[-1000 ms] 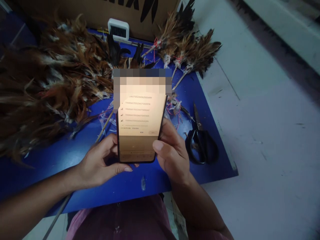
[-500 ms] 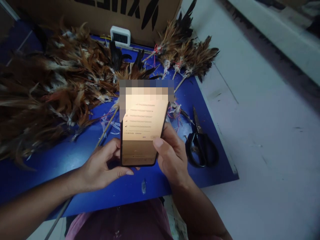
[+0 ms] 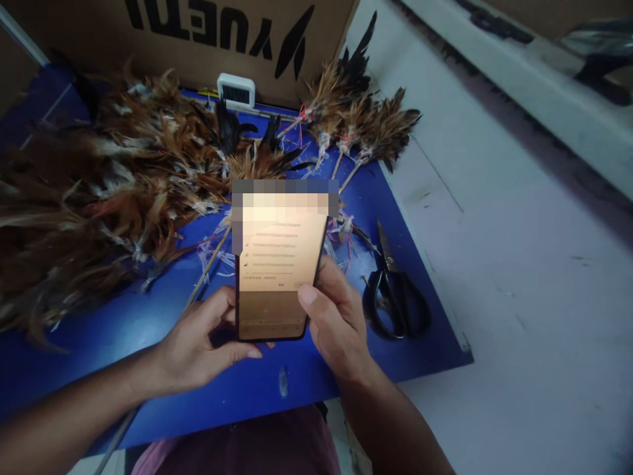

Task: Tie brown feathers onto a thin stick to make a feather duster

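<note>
Grip, right hand point(image 3: 341, 326): closes on the lower right edge of one smartphone point(image 3: 274, 313), thumb across its front, fingers behind. Left hand point(image 3: 195, 349): fingers pass behind the lower left edge, thumb stretches just below the bottom edge; whether it pinches cannot be told. Smartphone: lit, held above the blue tabletop point(image 3: 252, 392), between both hands. Also: black-handled scissors point(image 3: 422, 307), right of the right hand; brown feathers point(image 3: 163, 148), heaped left; bound feather bundles point(image 3: 368, 125), far right corner; white-framed display point(image 3: 236, 91), before a cardboard box point(image 3: 173, 63).
</note>
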The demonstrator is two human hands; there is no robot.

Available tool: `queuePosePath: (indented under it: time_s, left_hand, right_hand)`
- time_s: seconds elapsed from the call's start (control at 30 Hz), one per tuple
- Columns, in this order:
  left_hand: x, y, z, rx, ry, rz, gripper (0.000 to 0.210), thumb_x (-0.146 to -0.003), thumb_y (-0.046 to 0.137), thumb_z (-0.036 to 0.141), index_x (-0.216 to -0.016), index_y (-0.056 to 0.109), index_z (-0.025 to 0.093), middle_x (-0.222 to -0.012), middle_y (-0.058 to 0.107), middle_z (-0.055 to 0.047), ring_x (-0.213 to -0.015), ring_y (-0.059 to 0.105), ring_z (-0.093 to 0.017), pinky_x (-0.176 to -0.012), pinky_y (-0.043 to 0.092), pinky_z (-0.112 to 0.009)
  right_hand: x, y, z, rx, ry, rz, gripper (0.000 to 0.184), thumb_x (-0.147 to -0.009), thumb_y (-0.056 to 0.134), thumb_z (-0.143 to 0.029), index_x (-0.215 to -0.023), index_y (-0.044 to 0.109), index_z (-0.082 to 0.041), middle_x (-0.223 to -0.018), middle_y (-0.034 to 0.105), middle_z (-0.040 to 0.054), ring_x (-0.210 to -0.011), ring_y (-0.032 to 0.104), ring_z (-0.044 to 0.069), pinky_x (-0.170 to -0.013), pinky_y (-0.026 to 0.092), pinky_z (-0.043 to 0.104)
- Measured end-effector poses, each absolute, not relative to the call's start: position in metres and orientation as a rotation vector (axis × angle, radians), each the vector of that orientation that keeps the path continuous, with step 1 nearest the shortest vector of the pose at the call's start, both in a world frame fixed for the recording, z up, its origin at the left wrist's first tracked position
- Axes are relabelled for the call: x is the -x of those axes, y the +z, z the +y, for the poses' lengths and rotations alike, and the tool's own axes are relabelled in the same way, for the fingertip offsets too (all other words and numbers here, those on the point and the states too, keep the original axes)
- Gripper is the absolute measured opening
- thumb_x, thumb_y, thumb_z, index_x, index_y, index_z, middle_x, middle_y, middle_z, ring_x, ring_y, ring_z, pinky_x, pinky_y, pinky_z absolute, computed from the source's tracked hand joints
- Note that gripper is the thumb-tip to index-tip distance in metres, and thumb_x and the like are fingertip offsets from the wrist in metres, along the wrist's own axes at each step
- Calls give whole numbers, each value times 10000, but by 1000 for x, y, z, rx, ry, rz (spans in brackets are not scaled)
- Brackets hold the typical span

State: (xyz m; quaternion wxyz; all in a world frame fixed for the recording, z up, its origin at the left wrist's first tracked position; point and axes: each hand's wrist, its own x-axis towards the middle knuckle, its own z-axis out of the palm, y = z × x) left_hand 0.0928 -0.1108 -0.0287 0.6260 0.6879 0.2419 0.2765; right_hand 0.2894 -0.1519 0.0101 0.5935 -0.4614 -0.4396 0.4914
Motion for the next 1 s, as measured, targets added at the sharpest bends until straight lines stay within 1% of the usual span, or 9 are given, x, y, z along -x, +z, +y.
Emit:
queuePosePath:
  time_s: [0.2,0.37,0.6,0.7,0.87,1.0]
  left_hand:
    - [-92,-31,-111,-1605,639,552,362,-787,720,140,-1106,551,173,-935,748,-68,-873,722,-223,-736,611,-313]
    - [-92,-30,-111,-1597,632,522,361,-800,706,130,-1114,538,186,-956,746,-63,-840,725,-203,-736,605,-300]
    - [-92,-30,-111,-1597,631,544,363,-793,709,121,-1113,544,173,-953,745,-76,-834,729,-217,-733,606,-306]
    - [-92,-29,-111,-1576,627,529,366,-797,704,121,-1122,542,166,-966,747,-87,-823,733,-225,-733,610,-321]
    - [-91,-29,-111,-1569,600,552,355,-802,698,116,-1113,536,170,-984,749,-77,-837,735,-221,-743,612,-322]
    - [-91,-30,-112,-1584,598,559,360,-801,703,117,-1111,532,181,-983,747,-65,-835,733,-210,-740,609,-305]
  right_hand:
    - [-289,10,-152,1061,1146,-1037,196,-902,538,-403,-1015,590,-252,-850,619,30,-731,588,182,-658,530,344]
    - [-289,11,-152,1054,1112,-1057,157,-913,536,-356,-1006,593,-242,-860,610,26,-740,580,170,-673,520,331]
    - [-289,14,-152,1101,1041,-1107,168,-931,511,-326,-1039,605,-237,-869,642,24,-752,582,167,-649,486,303]
    - [-289,14,-152,1084,1061,-1104,170,-932,511,-333,-1035,605,-236,-873,645,24,-752,583,167,-648,480,302]
    - [-290,11,-153,1021,1132,-1053,180,-928,516,-352,-1036,599,-235,-906,633,27,-805,587,179,-708,487,323]
    - [-292,9,-153,1003,1143,-1046,183,-927,507,-359,-1025,607,-242,-898,628,28,-781,580,182,-694,489,329]
